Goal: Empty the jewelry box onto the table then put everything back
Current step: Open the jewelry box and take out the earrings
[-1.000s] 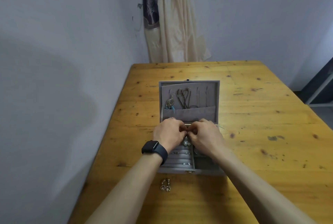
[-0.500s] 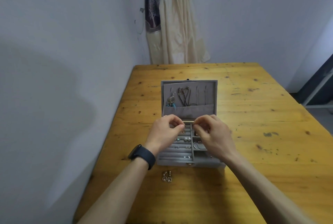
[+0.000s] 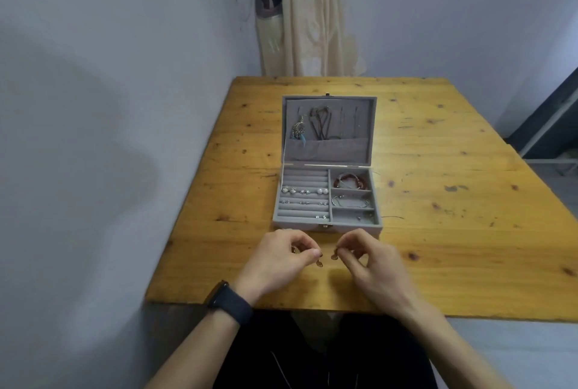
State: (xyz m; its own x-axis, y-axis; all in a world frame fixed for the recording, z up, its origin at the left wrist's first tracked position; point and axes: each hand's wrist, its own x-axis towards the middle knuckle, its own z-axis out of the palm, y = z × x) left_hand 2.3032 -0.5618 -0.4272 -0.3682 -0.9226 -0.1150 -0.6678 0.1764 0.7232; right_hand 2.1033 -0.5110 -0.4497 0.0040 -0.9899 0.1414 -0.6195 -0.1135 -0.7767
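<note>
The jewelry box (image 3: 353, 227) stands open at the middle of the wooden table (image 3: 453, 251), its lid (image 3: 328, 151) raised at the far side. Dark cords (image 3: 320, 124) and a feathered pendant (image 3: 298, 132) hang inside the lid above a fabric pocket. In the base, the left section carries padded rolls with a row of pearl studs (image 3: 305, 191) and smaller pieces pressed between them. The right section has three compartments: a red bracelet (image 3: 349, 181) lies in the far one, a silver bangle (image 3: 350, 202) in the middle one, and a tiny item, too small to identify, in the near one. Both hands are positioned over the table just in front of the box's near wall, close together but apart. The left hand (image 3: 278, 260), with a dark watch (image 3: 230, 301) on its wrist, pinches the first earring (image 3: 319, 262) between thumb and fingers. The right hand (image 3: 369, 260) pinches the second earring (image 3: 334, 256) the same way. The two earrings hang near each other without touching.
</note>
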